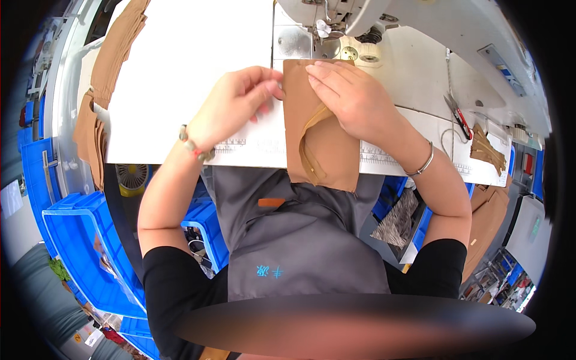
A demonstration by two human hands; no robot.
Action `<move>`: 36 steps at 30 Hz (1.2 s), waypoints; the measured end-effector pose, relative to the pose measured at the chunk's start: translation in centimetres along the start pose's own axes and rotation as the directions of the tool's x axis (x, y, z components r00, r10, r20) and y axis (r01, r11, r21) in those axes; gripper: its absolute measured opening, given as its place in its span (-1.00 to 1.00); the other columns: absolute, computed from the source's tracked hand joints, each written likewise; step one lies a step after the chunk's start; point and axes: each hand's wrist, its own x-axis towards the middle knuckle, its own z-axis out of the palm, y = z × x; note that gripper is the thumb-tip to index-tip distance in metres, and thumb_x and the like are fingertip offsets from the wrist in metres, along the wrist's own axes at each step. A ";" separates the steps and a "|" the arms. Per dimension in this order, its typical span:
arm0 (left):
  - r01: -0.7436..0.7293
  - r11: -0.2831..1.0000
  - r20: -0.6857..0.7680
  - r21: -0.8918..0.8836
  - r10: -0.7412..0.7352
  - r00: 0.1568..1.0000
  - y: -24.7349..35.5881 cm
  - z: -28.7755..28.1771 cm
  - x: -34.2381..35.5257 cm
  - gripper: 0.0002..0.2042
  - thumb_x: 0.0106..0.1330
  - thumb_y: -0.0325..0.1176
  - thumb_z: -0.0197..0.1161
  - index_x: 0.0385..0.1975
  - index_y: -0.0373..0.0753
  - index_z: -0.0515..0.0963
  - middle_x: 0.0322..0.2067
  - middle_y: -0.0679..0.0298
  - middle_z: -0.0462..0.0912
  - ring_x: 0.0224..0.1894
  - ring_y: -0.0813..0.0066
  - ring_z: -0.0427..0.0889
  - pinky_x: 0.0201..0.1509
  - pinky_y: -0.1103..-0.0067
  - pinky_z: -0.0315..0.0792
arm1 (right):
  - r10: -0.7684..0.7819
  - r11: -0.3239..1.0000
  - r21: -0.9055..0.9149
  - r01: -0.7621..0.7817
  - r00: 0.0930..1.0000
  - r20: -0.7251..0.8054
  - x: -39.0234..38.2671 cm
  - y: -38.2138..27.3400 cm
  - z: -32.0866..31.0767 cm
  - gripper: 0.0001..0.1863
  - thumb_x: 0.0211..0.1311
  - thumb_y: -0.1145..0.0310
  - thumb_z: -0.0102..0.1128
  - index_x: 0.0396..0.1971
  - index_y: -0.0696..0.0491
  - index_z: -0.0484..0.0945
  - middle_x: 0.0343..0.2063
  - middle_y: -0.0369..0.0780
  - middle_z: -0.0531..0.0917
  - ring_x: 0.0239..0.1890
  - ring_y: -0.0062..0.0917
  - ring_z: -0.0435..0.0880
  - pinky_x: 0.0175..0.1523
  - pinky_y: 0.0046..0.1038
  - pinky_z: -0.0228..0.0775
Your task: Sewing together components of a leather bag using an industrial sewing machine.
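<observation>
A brown fabric piece (pixel 300 129) with a brass-coloured zipper (pixel 311 150) lies on the white sewing table and hangs over its front edge. The zipper tape bows away from the cloth in a curve. My right hand (pixel 351 96) rests flat on the upper right of the piece, fingers stretched out together. At the left edge of the cloth is my left hand (pixel 237 105), its thumb and forefinger drawn together in a pinch and the other fingers curled. Whatever lies between those fingertips is too small to make out.
A sewing machine (pixel 336 27) stands just beyond the fabric. Red-handled scissors (pixel 458 117) and a brown scrap (pixel 487 150) lie right. Stacked brown pieces (pixel 117 54) line the left edge. Blue bins (pixel 90 252) stand below left. A ruler strip (pixel 381 157) runs along the front edge.
</observation>
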 end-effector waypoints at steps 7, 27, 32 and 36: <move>-0.480 0.728 0.002 0.489 0.550 0.835 -0.5 2.0 0.0 -0.78 0.38 -0.52 0.22 -0.05 -0.27 0.70 -0.14 0.35 0.72 -0.38 0.42 0.64 -0.28 0.54 0.55 | 0.048 0.997 -0.065 -0.046 0.998 0.027 -0.1 -0.3 -0.2 -0.67 0.10 0.42 0.21 -0.13 0.24 0.62 -0.08 -0.09 0.70 0.04 -0.26 0.69 0.18 -0.29 0.54; -0.430 0.154 0.170 0.890 0.762 0.625 -1.9 3.1 2.6 -0.56 0.15 -0.33 0.43 0.09 -0.15 0.66 0.21 0.39 0.55 0.13 0.36 0.54 0.05 0.43 0.48 | 0.132 0.962 -0.246 -0.117 0.990 0.044 0.5 0.3 -0.7 -0.78 0.10 0.41 0.26 -0.21 0.06 0.64 -0.34 -0.35 0.58 -0.39 -0.62 0.66 -0.46 -0.49 0.41; -0.438 0.106 0.205 0.893 0.769 0.605 -1.7 3.0 2.5 -0.56 0.17 -0.31 0.41 0.09 -0.23 0.65 0.22 0.36 0.54 0.14 0.37 0.53 0.12 0.42 0.45 | 0.120 0.971 -0.210 -0.117 0.993 0.002 0.7 0.5 -0.4 -0.81 0.12 0.41 0.25 -0.23 0.06 0.63 -0.33 -0.38 0.54 -0.49 -0.63 0.60 -0.48 -0.50 0.41; -0.424 0.057 0.245 0.904 0.743 0.623 -1.5 3.1 2.4 -0.52 0.20 -0.28 0.39 0.13 -0.32 0.62 0.25 0.29 0.58 0.18 0.34 0.53 0.20 0.40 0.45 | 0.119 0.974 -0.194 -0.119 0.993 -0.011 0.3 0.8 -0.6 -0.81 0.13 0.41 0.25 -0.24 0.07 0.64 -0.24 -0.37 0.60 -0.46 -0.61 0.63 -0.44 -0.51 0.45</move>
